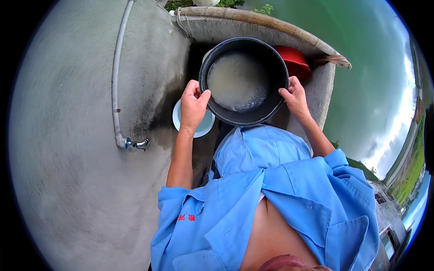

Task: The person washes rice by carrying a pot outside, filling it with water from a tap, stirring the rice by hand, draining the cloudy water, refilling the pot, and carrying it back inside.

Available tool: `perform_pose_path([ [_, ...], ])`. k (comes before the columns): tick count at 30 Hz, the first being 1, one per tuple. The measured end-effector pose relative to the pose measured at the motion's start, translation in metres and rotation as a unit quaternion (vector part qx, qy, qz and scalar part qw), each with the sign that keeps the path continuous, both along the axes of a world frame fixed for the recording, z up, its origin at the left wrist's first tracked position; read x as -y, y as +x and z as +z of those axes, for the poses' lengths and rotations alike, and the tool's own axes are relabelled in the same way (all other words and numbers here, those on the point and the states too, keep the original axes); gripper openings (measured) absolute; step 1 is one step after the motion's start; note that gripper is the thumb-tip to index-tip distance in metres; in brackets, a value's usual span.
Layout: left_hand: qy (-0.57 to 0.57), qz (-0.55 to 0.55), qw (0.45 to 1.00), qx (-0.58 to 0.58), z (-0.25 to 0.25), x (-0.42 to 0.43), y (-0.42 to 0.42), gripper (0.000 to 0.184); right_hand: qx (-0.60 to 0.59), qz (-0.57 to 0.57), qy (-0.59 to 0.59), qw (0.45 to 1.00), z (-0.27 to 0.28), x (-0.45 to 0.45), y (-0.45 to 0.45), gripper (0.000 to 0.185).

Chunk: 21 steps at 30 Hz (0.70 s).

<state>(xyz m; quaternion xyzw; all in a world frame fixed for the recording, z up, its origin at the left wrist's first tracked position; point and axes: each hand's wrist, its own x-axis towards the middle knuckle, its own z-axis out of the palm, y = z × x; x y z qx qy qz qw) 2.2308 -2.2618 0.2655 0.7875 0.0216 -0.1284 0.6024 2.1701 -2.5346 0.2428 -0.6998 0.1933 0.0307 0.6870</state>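
Note:
A round black bucket (275, 92) with cloudy, greyish water (235, 81) in its bottom is held up in front of my body. My left hand (194, 106) grips its left rim, thumb on the near side and fingers curled behind. On the opposite rim, my right hand (295, 97) holds on in the same way, thumb over the edge. Below my left wrist stands a white basin (205, 125) with pale water in it, partly hidden by my hand and the bucket. Behind the bucket on the right is a red basin (294, 62), also partly covered.
A grey concrete wall (68, 135) fills the left side, carrying a pipe (115, 72) that ends in a metal tap (138, 144). A low concrete wall (323, 90) topped by a bamboo pole (257, 18) borders the spot. Green water (357, 67) lies beyond it.

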Motion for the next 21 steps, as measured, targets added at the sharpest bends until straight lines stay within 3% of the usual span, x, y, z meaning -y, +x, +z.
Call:
perform_pose_path([
  [14, -0.097, 0.038, 0.977, -0.184, -0.054, -0.006, 0.024, 0.02, -0.151, -0.021, -0.127, 0.98, 0.012, -0.023, 0.034, 0.024],
  [19, -0.08, 0.048, 0.972, -0.217, -0.079, -0.009, 0.031, 0.022, -0.167, 0.006, -0.162, 0.973, 0.018, -0.03, 0.048, 0.051],
  [21, -0.055, 0.047, 0.972, -0.222, -0.083, -0.009, 0.036, 0.022, -0.177, 0.006, -0.167, 0.97, 0.019, -0.033, 0.053, 0.053],
])
